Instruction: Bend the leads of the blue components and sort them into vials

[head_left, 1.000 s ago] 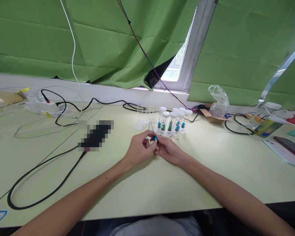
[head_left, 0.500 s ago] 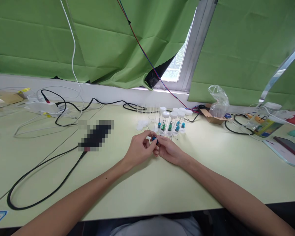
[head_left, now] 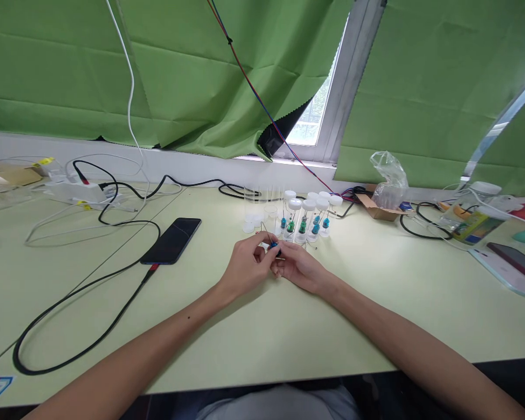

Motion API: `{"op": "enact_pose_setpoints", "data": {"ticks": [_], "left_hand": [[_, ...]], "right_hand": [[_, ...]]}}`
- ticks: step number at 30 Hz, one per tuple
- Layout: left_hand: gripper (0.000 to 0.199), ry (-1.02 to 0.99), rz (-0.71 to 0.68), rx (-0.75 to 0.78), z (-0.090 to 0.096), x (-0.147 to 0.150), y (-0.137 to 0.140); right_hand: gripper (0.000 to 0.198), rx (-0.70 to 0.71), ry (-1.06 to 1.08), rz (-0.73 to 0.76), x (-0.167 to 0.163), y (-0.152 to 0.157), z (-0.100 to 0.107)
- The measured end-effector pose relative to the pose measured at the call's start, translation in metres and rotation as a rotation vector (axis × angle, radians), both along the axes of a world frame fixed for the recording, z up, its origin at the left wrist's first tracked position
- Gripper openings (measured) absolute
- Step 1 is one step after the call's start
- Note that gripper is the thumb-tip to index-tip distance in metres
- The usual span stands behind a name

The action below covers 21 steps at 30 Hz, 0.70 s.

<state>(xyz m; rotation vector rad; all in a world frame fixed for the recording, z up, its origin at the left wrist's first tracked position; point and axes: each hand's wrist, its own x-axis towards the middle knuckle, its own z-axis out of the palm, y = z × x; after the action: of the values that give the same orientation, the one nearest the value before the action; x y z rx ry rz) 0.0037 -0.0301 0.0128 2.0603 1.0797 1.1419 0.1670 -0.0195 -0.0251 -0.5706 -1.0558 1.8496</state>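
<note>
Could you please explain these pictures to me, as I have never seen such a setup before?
Of course. There is no machine here: a person is working with two bare hands. Every picture comes from one camera worn on the person's head, looking forward and down.

The left hand and right hand meet over the table, their fingertips around a small blue piece. A thin wire sticks up by the left fingertips; the fingers hide much of the piece.

Just beyond the hands stand clear tubes with white lids, with blue or green pieces inside. Left of the hands lies a dark phone with a black cable plugged in.
</note>
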Motion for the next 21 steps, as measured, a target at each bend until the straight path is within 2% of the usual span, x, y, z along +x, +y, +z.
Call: {"op": "enact_pose_setpoints", "data": {"ticks": [7, 14, 21], "left_hand": [[0.019, 0.001, 0.003, -0.019, -0.0016, -0.0005, 0.0011], [0.019, 0.000, 0.017, -0.007, 0.0006, 0.0005, 0.0001], [0.021, -0.005, -0.001, -0.019, -0.0007, -0.0002, 0.0011]], "right_hand": [[0.028, 0.012, 0.015, 0.039, 0.0004, -0.0002, 0.0008], [0.030, -0.005, -0.021, -0.014, -0.0001, -0.0006, 0.0030], [0.030, -0.002, -0.020, 0.006, -0.0001, -0.0014, 0.0039]]}}
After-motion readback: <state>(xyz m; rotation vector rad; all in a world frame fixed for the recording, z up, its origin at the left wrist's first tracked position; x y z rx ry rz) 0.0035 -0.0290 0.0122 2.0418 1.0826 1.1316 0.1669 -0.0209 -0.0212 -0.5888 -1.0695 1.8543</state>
